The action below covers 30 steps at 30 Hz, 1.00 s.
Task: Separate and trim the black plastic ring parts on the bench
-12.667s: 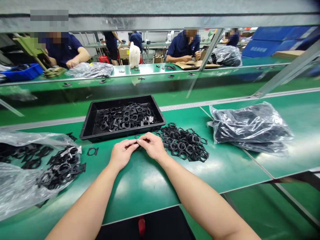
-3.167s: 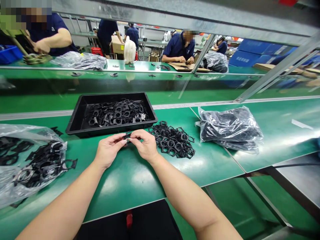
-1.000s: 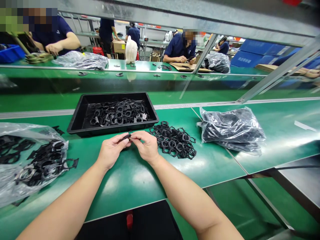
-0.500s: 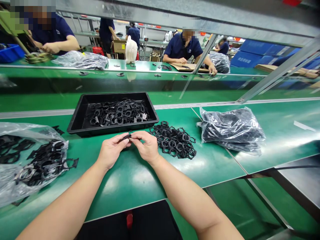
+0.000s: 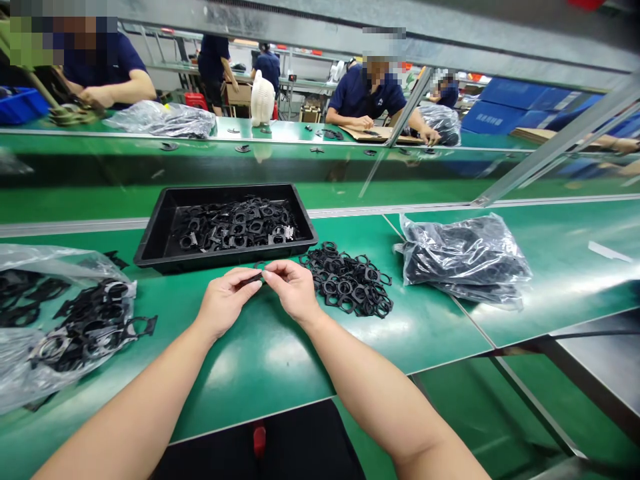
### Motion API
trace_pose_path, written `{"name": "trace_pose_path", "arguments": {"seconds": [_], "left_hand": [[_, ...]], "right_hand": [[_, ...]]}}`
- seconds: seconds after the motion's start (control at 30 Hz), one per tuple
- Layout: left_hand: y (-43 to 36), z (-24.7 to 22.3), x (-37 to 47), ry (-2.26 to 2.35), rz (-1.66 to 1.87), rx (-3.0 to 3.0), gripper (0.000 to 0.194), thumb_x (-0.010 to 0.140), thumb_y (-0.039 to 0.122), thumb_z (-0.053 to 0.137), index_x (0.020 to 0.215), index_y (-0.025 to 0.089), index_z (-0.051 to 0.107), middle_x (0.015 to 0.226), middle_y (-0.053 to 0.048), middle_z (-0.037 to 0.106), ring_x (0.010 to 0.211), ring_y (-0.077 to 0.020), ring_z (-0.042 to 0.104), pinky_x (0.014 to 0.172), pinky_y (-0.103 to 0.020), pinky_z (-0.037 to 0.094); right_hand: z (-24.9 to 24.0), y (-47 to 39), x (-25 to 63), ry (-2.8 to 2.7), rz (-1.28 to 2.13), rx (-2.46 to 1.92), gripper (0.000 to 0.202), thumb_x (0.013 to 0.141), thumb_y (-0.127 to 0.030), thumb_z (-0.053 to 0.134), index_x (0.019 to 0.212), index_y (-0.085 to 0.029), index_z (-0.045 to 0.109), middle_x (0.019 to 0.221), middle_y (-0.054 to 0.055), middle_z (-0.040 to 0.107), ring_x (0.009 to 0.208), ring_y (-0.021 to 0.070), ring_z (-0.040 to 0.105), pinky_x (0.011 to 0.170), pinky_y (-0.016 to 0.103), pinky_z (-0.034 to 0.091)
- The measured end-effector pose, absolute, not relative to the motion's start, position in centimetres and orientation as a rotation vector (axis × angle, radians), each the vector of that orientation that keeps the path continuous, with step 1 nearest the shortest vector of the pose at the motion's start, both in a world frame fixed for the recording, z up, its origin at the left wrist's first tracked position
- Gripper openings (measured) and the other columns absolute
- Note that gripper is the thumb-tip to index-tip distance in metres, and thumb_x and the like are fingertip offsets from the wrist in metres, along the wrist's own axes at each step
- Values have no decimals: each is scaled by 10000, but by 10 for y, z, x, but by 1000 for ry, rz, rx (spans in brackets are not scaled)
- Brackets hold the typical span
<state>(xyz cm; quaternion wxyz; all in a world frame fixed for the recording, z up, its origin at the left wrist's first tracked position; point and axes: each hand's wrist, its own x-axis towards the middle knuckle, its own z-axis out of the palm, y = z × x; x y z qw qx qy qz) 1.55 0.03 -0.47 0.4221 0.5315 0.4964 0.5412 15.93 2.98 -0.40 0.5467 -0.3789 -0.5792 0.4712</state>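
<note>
My left hand (image 5: 227, 300) is closed on a small black plastic part (image 5: 253, 279), pinching it between thumb and fingers. Against its right end, the thumb and fingertips of my right hand (image 5: 291, 287) are pinched together on the same part, most of which the fingers hide. Just beyond my hands stands a black tray (image 5: 225, 257) holding many black plastic parts (image 5: 240, 223) with round openings. To the right of my right hand lies a loose pile of black rings (image 5: 347, 283) on the green table (image 5: 260, 373).
An open clear bag (image 5: 30, 363) of black parts lies at the left. Sealed bags of black parts (image 5: 465, 260) are stacked at the right. Beyond a metal rail, a belt (image 5: 280, 155) carries spaced black pieces, and co-workers (image 5: 370, 93) sit behind it.
My fingers have shifted slightly on the black part, the right thumb now pressing nearer its end. On the far belt, the pieces have moved a little to the right.
</note>
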Motion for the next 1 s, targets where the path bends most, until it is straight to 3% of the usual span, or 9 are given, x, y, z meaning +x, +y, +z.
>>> {"name": "trace_pose_path", "arguments": {"seconds": [0.13, 0.2, 0.43, 0.73, 0.9, 1.0], "left_hand": [[4, -3, 16, 1283, 1413, 999, 284, 605, 300, 782, 834, 158, 692, 752, -13, 677, 609, -106, 586, 623, -254, 501], [4, -2, 17, 1231, 1429, 875, 299, 564, 276, 805, 788, 144, 658, 698, 6, 658, 567, -94, 579, 586, -242, 494], [-2, 2, 21, 1126, 1333, 853, 308, 556, 252, 814, 767, 118, 634, 705, -24, 684, 602, -120, 633, 649, -280, 528], [-3, 0, 24, 1116, 1368, 912, 283, 543, 245, 821, 735, 122, 654, 717, -32, 693, 610, -131, 637, 655, -305, 546], [-1, -2, 20, 1171, 1387, 1002, 253, 559, 274, 808, 721, 134, 671, 728, -35, 690, 607, -138, 631, 656, -319, 548], [-1, -3, 18, 1190, 1382, 1107, 216, 578, 293, 793, 680, 146, 670, 739, -35, 682, 608, -140, 621, 643, -312, 540]], "right_hand": [[-8, 32, 158, -1471, 1018, -948, 254, 748, -317, 652, 958, -175, 641, 835, 38, 674, 716, 130, 621, 661, 249, 523], [-7, 31, 159, -1546, 924, -959, 227, 740, -312, 667, 924, -182, 642, 849, 40, 674, 724, 132, 625, 672, 249, 529], [-4, 25, 163, -1651, 613, -846, 76, 792, -277, 624, 801, -204, 642, 821, 39, 686, 744, 142, 640, 712, 269, 532], [-1, 23, 165, -1747, 462, -776, 110, 845, -237, 555, 773, -224, 638, 848, 36, 704, 831, 152, 654, 788, 293, 526], [4, 23, 166, -1762, 528, -773, 103, 827, -239, 572, 749, -222, 638, 845, 40, 696, 841, 158, 646, 809, 305, 518], [6, 25, 165, -1668, 772, -801, 99, 781, -272, 618, 706, -207, 622, 790, 34, 677, 792, 159, 639, 761, 302, 525]]}}
